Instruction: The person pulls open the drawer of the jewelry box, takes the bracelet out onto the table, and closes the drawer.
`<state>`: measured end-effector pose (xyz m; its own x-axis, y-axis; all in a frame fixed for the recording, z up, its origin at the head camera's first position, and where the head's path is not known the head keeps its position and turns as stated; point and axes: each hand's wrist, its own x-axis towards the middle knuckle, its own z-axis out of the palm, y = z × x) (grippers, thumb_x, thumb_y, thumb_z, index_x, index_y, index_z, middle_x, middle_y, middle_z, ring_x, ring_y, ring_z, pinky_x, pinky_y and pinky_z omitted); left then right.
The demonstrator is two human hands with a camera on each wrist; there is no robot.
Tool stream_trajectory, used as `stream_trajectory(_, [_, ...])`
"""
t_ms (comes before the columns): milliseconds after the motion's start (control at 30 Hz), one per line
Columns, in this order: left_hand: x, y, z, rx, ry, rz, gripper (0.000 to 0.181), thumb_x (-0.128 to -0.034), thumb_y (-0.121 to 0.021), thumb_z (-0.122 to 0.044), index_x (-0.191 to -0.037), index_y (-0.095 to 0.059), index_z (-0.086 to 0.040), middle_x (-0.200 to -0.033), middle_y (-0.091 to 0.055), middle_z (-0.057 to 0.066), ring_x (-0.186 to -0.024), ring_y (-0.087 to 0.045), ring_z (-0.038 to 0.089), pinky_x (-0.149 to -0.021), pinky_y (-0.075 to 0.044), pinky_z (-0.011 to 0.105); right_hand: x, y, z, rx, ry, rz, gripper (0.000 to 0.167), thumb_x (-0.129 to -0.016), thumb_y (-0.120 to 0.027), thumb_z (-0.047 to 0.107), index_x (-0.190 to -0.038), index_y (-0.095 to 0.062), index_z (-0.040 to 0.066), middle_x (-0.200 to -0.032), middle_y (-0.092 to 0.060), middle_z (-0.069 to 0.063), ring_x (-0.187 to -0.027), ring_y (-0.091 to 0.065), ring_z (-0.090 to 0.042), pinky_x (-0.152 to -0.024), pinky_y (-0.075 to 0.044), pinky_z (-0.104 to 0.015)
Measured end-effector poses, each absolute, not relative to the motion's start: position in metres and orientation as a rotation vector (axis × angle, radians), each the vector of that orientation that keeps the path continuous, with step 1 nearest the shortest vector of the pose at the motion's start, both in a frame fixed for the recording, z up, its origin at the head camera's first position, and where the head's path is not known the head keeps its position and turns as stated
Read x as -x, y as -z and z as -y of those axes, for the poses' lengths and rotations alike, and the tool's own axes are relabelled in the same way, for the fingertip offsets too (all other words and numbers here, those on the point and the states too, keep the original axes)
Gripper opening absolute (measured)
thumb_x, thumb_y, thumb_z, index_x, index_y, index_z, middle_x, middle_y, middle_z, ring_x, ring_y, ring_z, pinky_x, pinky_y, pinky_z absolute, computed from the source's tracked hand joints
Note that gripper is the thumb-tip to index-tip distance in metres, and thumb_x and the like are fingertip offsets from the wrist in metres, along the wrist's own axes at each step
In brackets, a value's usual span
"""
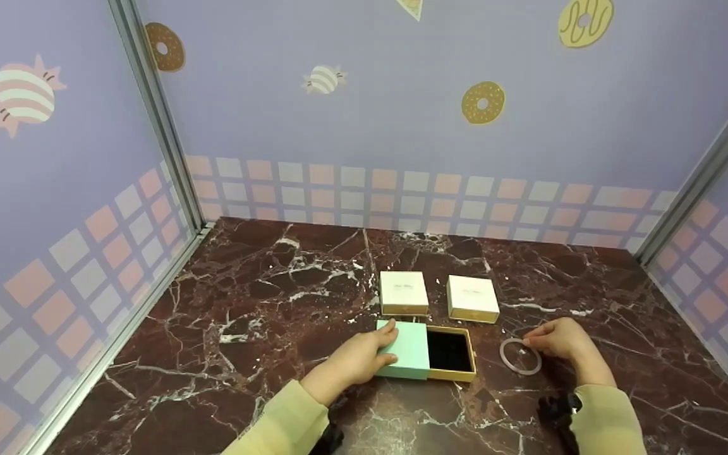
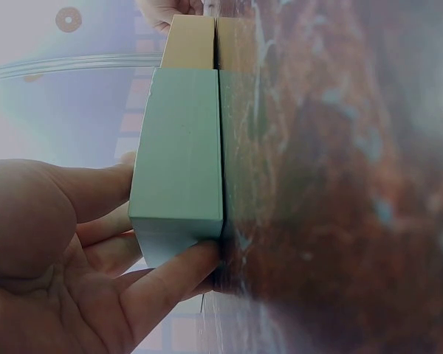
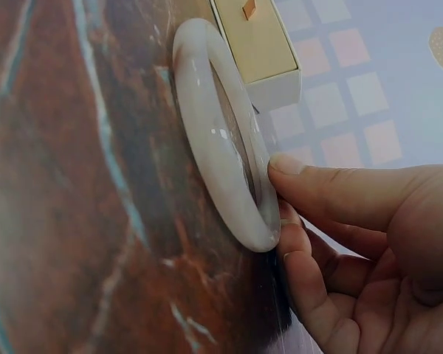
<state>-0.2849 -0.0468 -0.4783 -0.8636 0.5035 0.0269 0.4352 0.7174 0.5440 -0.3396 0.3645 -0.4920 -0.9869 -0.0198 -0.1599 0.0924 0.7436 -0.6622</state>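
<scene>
A mint-green jewelry box [image 1: 411,351] lies on the dark marbled tabletop. Its gold-edged drawer [image 1: 452,354], lined in black, is pulled out to the right. My left hand [image 1: 361,357] grips the box's left end, with thumb and fingers spread around the green sleeve [image 2: 179,147]. To the right of the drawer is a pale, whitish bangle [image 1: 520,356]. My right hand [image 1: 560,341] pinches the bangle's edge between thumb and fingers, as the right wrist view shows with the bangle [image 3: 214,140] near the surface. Whether it touches the table there, I cannot tell.
Two closed cream boxes with gold bases stand behind the green box: a left one [image 1: 404,292] and a right one [image 1: 473,297]. Patterned purple walls [image 1: 339,126] enclose the tabletop [image 1: 263,303] at the back and both sides.
</scene>
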Motion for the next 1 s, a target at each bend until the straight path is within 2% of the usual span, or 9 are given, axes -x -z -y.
stream_trajectory(267, [0.2858, 0.4798, 0.0462, -0.753, -0.823, -2.806, 0.059, -0.1003, -0.066, -0.024, -0.152, -0.048, -0.002, -0.165, -0.038, 0.011, -0.141, -0.052, 0.037, -0.118, -0.044, 0.048, 0.3397, 0.4948, -0.3657, -0.059, 1.127, -2.761, 0.021, -0.088, -0.078, 0.012, -0.098, -0.08, -0.007, -0.072, -0.073, 0.006, -0.063, -0.059, -0.006, -0.057, -0.051, -0.019])
stream_trajectory(567, [0.2855, 0.4792, 0.0464, -0.733, -0.852, -2.778, 0.059, -0.1014, -0.065, -0.024, -0.153, -0.046, -0.003, -0.167, -0.035, 0.01, -0.144, -0.049, 0.036, -0.12, -0.043, 0.048, 0.3392, 0.4917, -0.3685, -0.1, 1.252, -2.672, 0.026, -0.092, -0.076, 0.012, -0.106, -0.076, -0.01, -0.081, -0.077, -0.001, -0.071, -0.066, -0.006, -0.063, -0.058, -0.021])
stream_trajectory(800, [0.2864, 0.4793, 0.0462, -0.719, -0.857, -2.768, 0.058, -0.102, -0.064, -0.024, -0.154, -0.046, -0.004, -0.168, -0.034, 0.009, -0.145, -0.048, 0.035, -0.12, -0.042, 0.049, 0.3398, 0.4896, -0.3683, -0.137, 1.338, -2.634, 0.028, -0.094, -0.073, 0.012, -0.108, -0.074, -0.012, -0.078, -0.076, 0.003, -0.07, -0.066, -0.006, -0.063, -0.057, -0.019])
stream_trajectory(1000, [0.2867, 0.4792, 0.0468, -0.722, -0.858, -2.766, 0.058, -0.102, -0.064, -0.024, -0.154, -0.046, -0.004, -0.168, -0.034, 0.009, -0.145, -0.048, 0.035, -0.12, -0.042, 0.048, 0.3398, 0.4856, -0.3643, -0.097, 1.486, -2.515, 0.033, -0.098, -0.069, 0.012, -0.114, -0.07, -0.017, -0.082, -0.078, -0.001, -0.07, -0.071, -0.005, -0.065, -0.059, -0.019])
